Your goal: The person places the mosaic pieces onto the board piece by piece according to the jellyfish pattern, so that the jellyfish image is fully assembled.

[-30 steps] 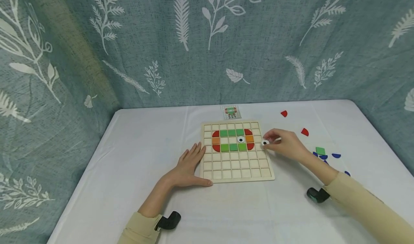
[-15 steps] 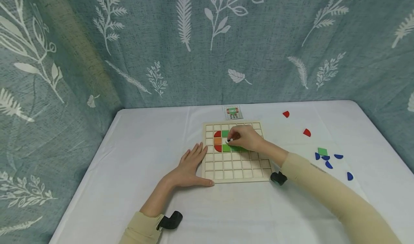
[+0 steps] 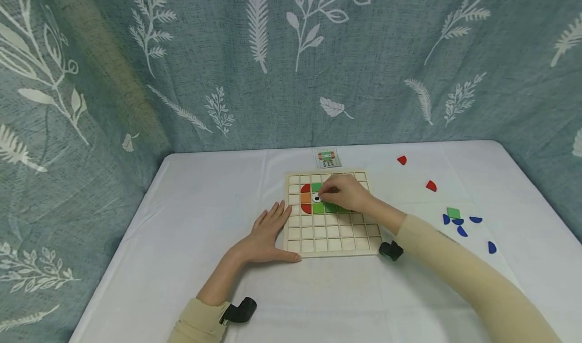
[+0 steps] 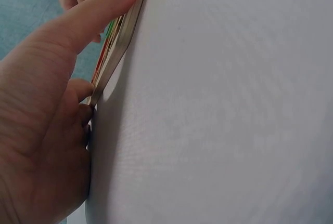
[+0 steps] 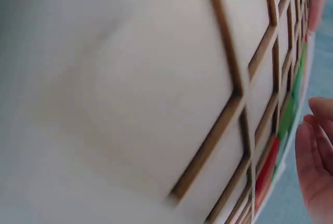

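Observation:
A wooden grid board (image 3: 320, 233) lies on the table with red, orange and green tiles in its upper cells. My right hand (image 3: 347, 192) reaches over it, finger and thumb pinched at the right edge of a white round eye tile (image 3: 317, 198). That tile lies face up in a cell beside the orange tile (image 3: 306, 198). The right hand hides the tiles farther right. My left hand (image 3: 263, 238) rests flat at the board's left side, fingers spread, with the thumb at the lower left corner. In the left wrist view, its thumb (image 4: 106, 8) lies along the board's edge.
A small picture card (image 3: 327, 158) lies behind the board. To the right are a red quarter-round piece (image 3: 402, 160), another red piece (image 3: 431, 186), a green square (image 3: 453, 212) and several blue half-round pieces (image 3: 476, 220). A patterned curtain (image 3: 282, 105) hangs behind the table.
My right hand has carried the eye tile from the board's right edge leftward over the board. The tile has gone from tilted to flat in its cell. The left hand stays put.

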Tool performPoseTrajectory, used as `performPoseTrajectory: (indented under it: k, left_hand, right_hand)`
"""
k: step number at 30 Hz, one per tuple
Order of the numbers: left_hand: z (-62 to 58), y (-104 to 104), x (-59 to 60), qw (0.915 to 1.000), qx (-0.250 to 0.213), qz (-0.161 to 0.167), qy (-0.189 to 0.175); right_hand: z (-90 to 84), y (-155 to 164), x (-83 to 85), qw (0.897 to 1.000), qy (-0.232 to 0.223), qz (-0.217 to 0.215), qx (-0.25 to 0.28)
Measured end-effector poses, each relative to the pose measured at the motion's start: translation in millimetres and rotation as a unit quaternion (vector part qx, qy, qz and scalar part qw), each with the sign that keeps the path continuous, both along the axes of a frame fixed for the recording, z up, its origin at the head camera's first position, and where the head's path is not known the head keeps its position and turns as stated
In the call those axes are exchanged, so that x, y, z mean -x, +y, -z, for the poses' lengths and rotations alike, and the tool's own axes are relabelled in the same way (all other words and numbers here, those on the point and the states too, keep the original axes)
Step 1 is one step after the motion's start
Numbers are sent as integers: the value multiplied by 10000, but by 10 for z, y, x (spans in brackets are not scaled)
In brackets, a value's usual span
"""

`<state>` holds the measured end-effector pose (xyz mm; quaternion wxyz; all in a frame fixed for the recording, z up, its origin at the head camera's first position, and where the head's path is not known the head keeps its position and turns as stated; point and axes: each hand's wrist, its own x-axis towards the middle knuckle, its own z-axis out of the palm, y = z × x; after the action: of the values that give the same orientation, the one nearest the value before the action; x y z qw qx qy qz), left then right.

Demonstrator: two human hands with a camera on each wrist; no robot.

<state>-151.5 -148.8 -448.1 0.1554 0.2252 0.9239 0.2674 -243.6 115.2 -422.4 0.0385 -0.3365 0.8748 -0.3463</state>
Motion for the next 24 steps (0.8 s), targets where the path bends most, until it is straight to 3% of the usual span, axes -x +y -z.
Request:
performPoseTrajectory:
  k: [5,14,19,24]
  left_hand:
    - [3,27,1,10000,-11,-11,-32]
    - [-9,27,-6,9999,-98,-80,-16]
    - [-6,20,-11,9999,-89,-49,0]
    - [3,23,-9,9999,-85,-55,6]
  right_hand:
    - [-41,404,-143,9984,-109,508,235]
    - [-54,1656,-527,9797,-14,1966,-389]
    - [-45,2212,-733,9675,-192,2449,-600]
    - [10,2422,-796,9610,-597,2546,-903]
